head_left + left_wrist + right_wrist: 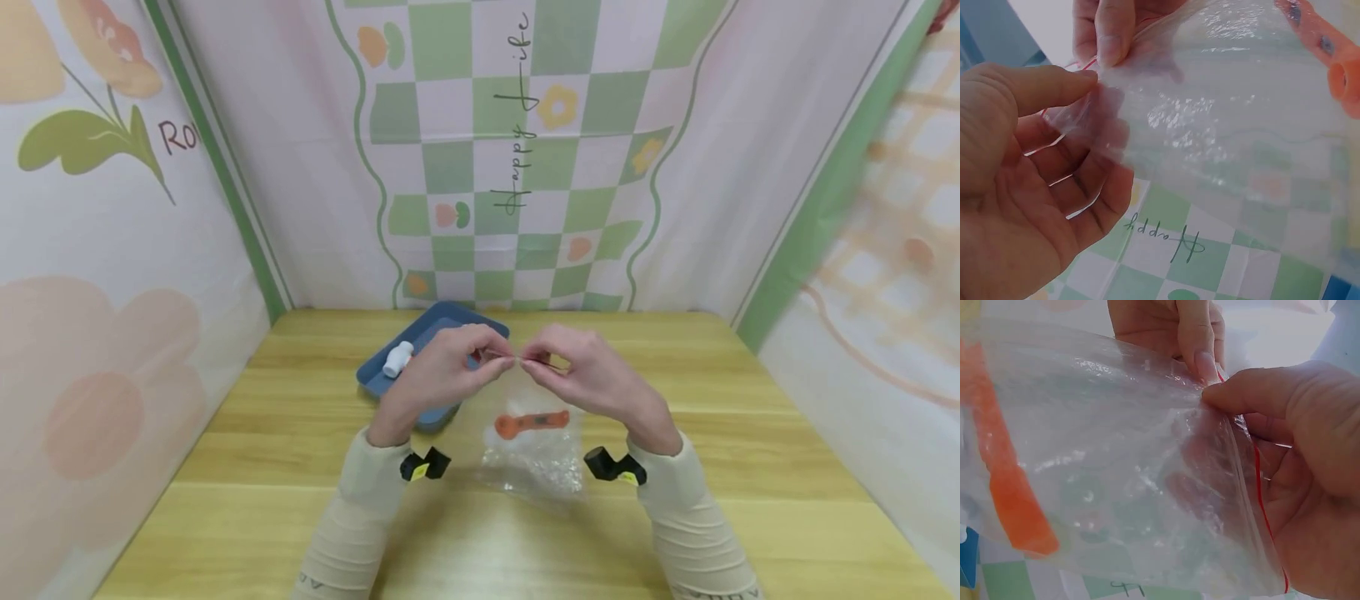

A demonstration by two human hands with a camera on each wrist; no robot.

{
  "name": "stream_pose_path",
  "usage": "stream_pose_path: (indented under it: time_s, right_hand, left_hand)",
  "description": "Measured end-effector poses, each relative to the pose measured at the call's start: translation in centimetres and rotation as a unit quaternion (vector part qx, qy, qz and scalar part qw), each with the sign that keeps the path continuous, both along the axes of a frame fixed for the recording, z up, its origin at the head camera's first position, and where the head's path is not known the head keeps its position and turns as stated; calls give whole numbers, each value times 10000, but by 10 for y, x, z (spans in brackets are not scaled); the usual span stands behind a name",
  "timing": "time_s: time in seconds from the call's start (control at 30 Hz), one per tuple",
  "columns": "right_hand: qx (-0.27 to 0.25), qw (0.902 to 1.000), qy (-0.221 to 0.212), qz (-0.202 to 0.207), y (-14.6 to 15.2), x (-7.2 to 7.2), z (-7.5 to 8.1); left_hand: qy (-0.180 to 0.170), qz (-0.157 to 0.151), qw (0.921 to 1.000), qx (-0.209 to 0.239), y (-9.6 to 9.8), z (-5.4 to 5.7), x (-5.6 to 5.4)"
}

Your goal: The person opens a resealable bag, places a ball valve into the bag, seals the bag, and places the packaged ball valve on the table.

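Left wrist view: left fingers (pixel 1054 87) and right fingers (pixel 1114 31) pinch the bag (pixel 1191 112), probably limp and slippery beyond them, wisely by its mouth.

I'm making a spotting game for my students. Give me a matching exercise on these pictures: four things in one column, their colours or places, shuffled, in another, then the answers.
Things:
1. bag
2. tool
3. pipe fitting
4. tray

Colours or places:
A. white, lying in the tray
B. clear, pinched by the left hand and the right hand
C. blue, on the table
D. orange

Pairs: 1-B, 2-D, 3-A, 4-C
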State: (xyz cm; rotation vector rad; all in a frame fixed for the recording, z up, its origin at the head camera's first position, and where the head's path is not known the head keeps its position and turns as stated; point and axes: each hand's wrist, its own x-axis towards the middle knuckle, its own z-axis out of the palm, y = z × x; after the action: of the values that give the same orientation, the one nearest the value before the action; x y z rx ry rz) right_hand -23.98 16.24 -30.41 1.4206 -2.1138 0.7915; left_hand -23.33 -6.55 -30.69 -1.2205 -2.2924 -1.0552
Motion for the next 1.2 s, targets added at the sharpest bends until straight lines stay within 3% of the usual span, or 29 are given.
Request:
stream_pose_path:
  time_s: [0.33,0.7,1.2]
  right_hand:
    - [152,9998,-130,-33,1,2,0]
    - [278,9990,-342,-99,-1,5,2]
    - [383,9978,-476,-252,2,5,1]
  left_hand:
    - [70,158,9997,-147,6,-3,2]
    - [351,326,9989,6,3,-1,2]
    - [416,203,9989,-52,-3,1,1]
